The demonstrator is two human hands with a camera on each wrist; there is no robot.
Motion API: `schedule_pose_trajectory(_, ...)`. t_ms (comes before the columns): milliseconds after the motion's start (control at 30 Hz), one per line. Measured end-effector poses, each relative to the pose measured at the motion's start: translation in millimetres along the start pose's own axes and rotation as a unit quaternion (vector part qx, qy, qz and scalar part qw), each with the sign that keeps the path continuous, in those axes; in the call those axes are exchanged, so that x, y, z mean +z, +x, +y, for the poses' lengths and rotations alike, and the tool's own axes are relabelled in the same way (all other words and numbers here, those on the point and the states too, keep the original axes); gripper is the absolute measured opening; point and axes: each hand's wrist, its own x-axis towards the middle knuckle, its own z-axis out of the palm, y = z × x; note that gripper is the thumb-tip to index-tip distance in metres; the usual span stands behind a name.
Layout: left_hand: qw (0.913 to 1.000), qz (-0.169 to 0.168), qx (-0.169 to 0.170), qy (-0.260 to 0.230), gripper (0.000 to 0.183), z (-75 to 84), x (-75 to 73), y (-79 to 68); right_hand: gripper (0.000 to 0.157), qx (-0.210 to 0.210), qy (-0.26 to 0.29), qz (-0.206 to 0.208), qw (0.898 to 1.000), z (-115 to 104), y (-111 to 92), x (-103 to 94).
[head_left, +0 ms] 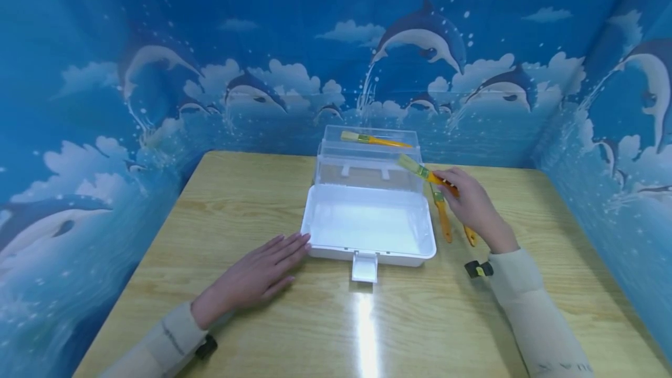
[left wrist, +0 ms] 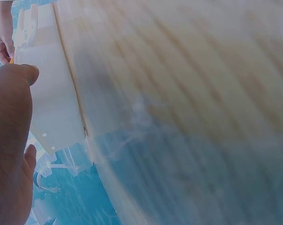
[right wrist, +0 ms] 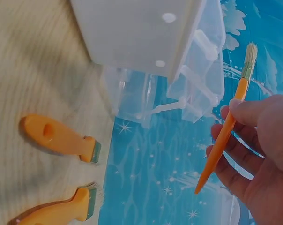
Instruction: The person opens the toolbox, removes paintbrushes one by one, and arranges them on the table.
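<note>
right hand [head_left: 466, 194] pinches brush [head_left: 425, 173] in fingers; slack grip could drop it; left hand [head_left: 262, 270], fingers straight, might nudge box [head_left: 401, 259]

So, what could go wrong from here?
The brush lying across the clear lid looks loose, so a bump to the open box might roll it off. The left hand lies flat by the box's corner without gripping it, so the box could slide if knocked. And the right hand, holding another brush near two more brushes beside the box, might nudge those.
</note>
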Motion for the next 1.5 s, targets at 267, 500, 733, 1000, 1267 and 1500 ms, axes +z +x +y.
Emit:
schedule_pose_trajectory(267,1.0000,-0.001,0.000,0.002,0.071,0.9,-0.7,0.5,0.038,0.007,0.001,0.007,1.000,6,-7,0.4)
schedule_pose_trajectory(500,1.0000,-0.005,-0.002,-0.002,0.071,1.7,-1.7,1.6,0.037,0.022,-0.003,0.008,1.000,10,-12,1.6)
schedule_pose_trajectory(733,1.0000,0.007,0.004,-0.001,0.073,0.8,0.5,1.6,0.038,0.037,-0.003,0.012,0.999,14,-20,4.9)
schedule_pose_trajectory(1000,1.0000,-0.002,-0.005,-0.002,0.073,0.8,1.7,1.1,0.037,0.042,0.001,0.024,0.999,19,-27,6.9)
schedule_pose_trajectory(1267,0.9997,-0.020,-0.017,-0.005,0.072,2.0,1.0,0.6,0.038,0.054,-0.004,0.024,0.998,24,-32,8.7)
schedule_pose_trajectory(1500,0.9996,-0.021,-0.019,-0.003,0.072,2.6,0.4,0.5,0.038,0.066,-0.008,0.024,0.997,29,-37,10.6)
